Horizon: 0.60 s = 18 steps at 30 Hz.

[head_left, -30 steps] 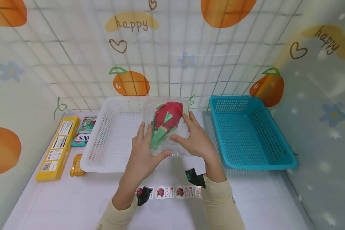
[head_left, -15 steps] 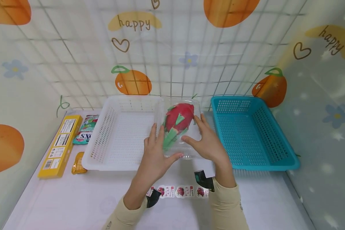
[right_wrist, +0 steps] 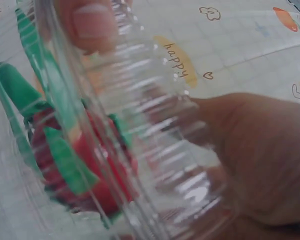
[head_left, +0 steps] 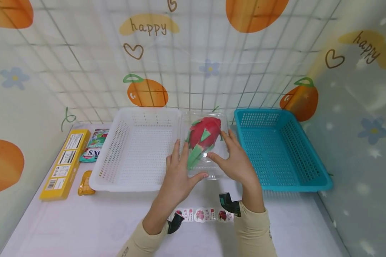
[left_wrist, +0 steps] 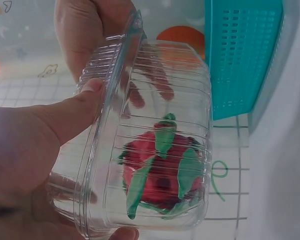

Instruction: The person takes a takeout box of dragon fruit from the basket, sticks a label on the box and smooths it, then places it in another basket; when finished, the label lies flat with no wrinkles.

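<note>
Between the two baskets, both hands hold a clear plastic clamshell box (head_left: 212, 172) with a red dragon fruit (head_left: 205, 134) inside, its green leaves pointing toward me. The left hand (head_left: 177, 175) grips the box's left side, fingers spread along it. In the left wrist view, its thumb (left_wrist: 80, 107) lies at the ridged seam of lid and base. From the right side the right hand (head_left: 236, 160) grips the box, fingers over the far right edge and thumb on the near part. Close up in the right wrist view, the box is blurred around the dragon fruit (right_wrist: 90, 165).
A white basket (head_left: 138, 153) stands left of the box, a teal basket (head_left: 270, 153) right. Farther left lie a yellow carton (head_left: 64, 166), a green snack bag (head_left: 94, 148) and an orange wrapped packet (head_left: 86, 184). A strip of dragon fruit stickers (head_left: 201, 215) lies in front.
Both hands have carried the clamshell box to the right, from overlapping the white basket to the gap between the baskets. Their hold on it looks the same.
</note>
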Motion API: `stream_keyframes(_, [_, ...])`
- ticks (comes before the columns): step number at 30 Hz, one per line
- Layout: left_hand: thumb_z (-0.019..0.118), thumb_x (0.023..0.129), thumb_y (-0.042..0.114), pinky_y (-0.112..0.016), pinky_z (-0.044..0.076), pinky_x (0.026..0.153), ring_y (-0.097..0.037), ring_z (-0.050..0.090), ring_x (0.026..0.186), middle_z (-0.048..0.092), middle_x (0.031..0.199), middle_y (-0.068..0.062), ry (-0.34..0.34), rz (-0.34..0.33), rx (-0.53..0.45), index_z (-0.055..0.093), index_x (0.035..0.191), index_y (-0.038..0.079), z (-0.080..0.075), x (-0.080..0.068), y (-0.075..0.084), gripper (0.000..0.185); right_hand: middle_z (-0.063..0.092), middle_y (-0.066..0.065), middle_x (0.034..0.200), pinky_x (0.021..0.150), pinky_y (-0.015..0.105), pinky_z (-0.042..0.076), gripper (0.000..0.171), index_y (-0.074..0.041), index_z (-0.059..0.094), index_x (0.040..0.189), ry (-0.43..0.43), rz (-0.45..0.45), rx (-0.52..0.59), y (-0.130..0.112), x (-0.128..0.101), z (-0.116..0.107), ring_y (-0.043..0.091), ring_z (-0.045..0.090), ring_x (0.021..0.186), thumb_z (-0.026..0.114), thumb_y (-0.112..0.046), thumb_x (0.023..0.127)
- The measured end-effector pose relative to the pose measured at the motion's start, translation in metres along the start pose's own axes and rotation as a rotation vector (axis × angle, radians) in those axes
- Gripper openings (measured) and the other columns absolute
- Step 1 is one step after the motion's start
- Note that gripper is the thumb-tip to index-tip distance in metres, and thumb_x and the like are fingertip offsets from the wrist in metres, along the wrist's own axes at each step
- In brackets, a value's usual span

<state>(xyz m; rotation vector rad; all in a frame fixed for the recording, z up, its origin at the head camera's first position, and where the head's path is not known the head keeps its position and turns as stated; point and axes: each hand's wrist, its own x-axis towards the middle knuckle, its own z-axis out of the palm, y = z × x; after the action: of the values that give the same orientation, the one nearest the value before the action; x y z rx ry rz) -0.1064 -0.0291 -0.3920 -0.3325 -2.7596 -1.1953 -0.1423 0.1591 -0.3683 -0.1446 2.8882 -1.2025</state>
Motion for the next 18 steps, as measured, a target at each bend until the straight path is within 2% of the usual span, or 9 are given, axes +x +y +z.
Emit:
stream_keyframes(7, [0.089, 0.078, 0.034, -0.061, 0.055, 0.096, -0.045, 0.035, 0.136, 0.012, 0.169, -0.023, -0.018, -0.013, -0.009, 0.029, 0.158, -0.003, 0.010, 0.001, -0.004, 0.106, 0.013, 0.022, 0.170, 0.100, 0.068, 0.047, 0.090, -0.008, 0.027, 0.162, 0.017, 0.010, 0.022, 0.007, 0.002, 0.005, 0.051, 0.034, 0.148, 0.075, -0.035, 0.091])
stream_keyframes(18, [0.087, 0.081, 0.028, -0.061, 0.054, 0.098, -0.046, 0.030, 0.141, 0.008, 0.170, -0.022, -0.053, -0.027, -0.026, 0.028, 0.159, -0.003, 0.024, 0.003, -0.008, 0.103, 0.016, 0.022, 0.170, 0.108, 0.072, 0.037, 0.085, -0.006, 0.032, 0.160, 0.067, 0.077, 0.052, 0.019, 0.008, 0.016, 0.049, 0.021, 0.154, 0.074, -0.033, 0.091])
